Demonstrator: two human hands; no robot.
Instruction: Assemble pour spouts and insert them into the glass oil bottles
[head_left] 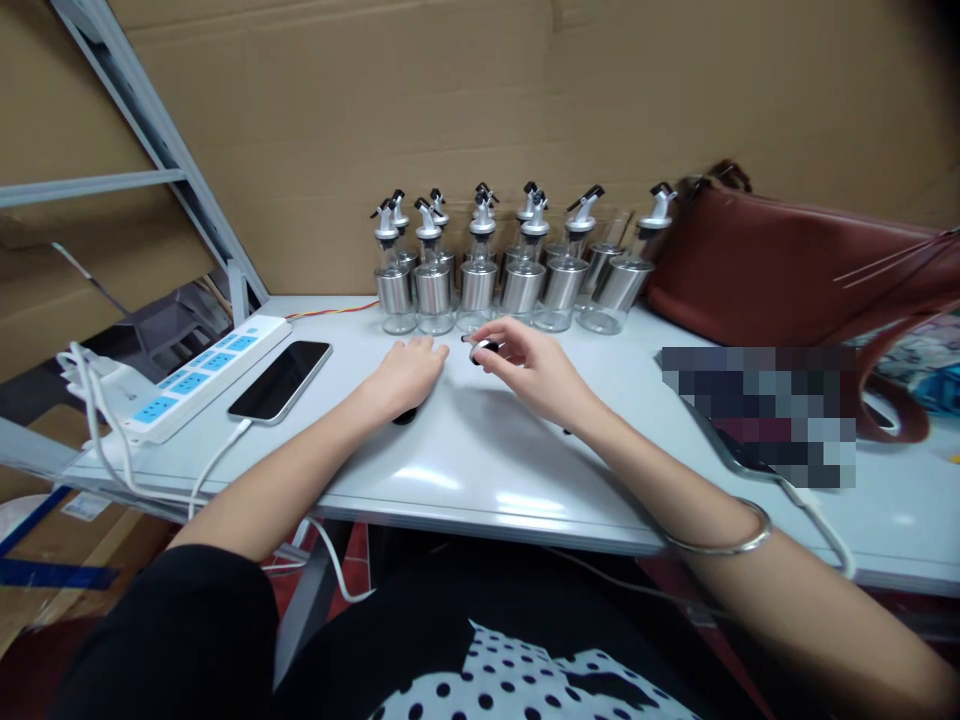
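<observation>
My right hand [536,365] pinches a small silver-and-black pourer spout [476,350] between thumb and fingertips, just above the table. Its shape resembles the tops on the bottles behind. My left hand [411,376] rests palm down on the white table [480,450], fingers lying on the surface. Part of a black object [405,416] shows under its wrist side; the rest is hidden. Beyond both hands stand two rows of glass bottles in metal sleeves [433,290], most topped with silver-and-black spouts. A small dark piece [568,431] lies by my right wrist.
On the left are a white power strip [202,375] and a phone [283,381] with a charging cable. A brown leather bag [780,260] stands at the back right. Another phone [739,450], partly blurred out, lies before it. Cardboard [450,90] backs the table.
</observation>
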